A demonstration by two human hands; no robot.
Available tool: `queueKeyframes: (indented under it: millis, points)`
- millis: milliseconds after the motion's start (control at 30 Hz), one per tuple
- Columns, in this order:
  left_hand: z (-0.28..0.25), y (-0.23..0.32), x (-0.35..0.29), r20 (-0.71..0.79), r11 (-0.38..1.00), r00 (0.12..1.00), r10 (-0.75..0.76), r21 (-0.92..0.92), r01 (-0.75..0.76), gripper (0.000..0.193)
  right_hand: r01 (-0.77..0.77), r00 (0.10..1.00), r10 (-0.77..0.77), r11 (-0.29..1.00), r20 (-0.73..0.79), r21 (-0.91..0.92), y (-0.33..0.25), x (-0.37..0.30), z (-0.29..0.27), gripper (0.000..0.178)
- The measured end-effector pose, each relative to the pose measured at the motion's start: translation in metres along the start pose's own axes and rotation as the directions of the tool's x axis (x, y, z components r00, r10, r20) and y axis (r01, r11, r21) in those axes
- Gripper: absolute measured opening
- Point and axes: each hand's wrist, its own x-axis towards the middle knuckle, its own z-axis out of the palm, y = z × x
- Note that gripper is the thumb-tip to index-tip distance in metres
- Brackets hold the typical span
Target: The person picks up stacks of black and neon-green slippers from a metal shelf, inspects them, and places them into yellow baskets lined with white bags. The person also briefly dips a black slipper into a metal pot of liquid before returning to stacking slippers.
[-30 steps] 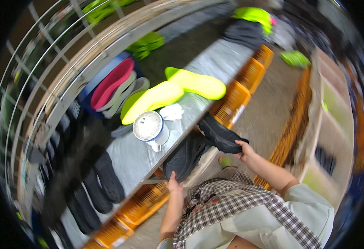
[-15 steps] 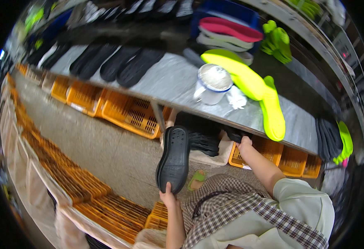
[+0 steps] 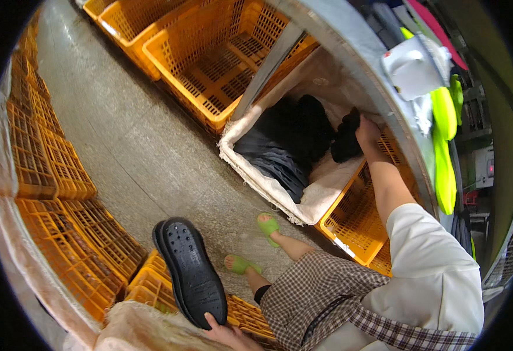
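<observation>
My left hand (image 3: 226, 334) is closed on one end of a black shoe sole (image 3: 191, 272), thumb on its upper face. That sole has a row of small round holes near its far end. My right hand (image 3: 369, 131) reaches under the bench edge and grips a dark shoe sole (image 3: 346, 140), partly in shadow. It hangs over a crate lined with pale cloth (image 3: 250, 182). Inside the crate lie several black soles (image 3: 286, 167), stacked on edge along the near side; the deeper ones are hard to make out.
Orange plastic crates (image 3: 180, 61) stand under the metal bench (image 3: 362, 44), with another orange crate (image 3: 350, 225) beside the lined one. Stacked orange crates (image 3: 52, 152) line the left. A white pitcher (image 3: 411, 67) and bright yellow soles (image 3: 445, 158) are on the bench.
My view has swung down toward the lined crate. The sole in my left hand has moved toward me and left, over the crates. My right hand is still beneath the bench edge.
</observation>
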Motion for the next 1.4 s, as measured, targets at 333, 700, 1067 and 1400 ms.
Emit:
queueKeyframes:
  millis: [333,700,1067,1400]
  points:
    - [0.045,-0.067,-0.008,0.039,0.971,0.987,-0.158,-0.173,0.163,0.068,0.455,0.778,-0.125,0.787,0.615,-0.416,-0.199,0.120,0.106,0.043]
    - [0.122,-0.083,-0.025,-0.032,0.976,0.984,-0.173,-0.139,0.167,0.061,0.831,0.542,-0.547,0.463,0.638,-0.309,-0.253,0.130,0.162,0.053]
    - [0.131,-0.078,-0.019,0.064,0.968,0.983,-0.170,-0.175,0.179,0.061,0.998,0.052,-0.610,0.050,0.790,-0.028,-0.278,0.088,0.111,0.055]
    - [0.129,-0.077,-0.017,0.062,0.974,0.984,-0.165,-0.148,0.172,0.065,0.495,0.443,-0.694,0.717,0.567,0.491,-0.267,0.130,0.143,0.055]
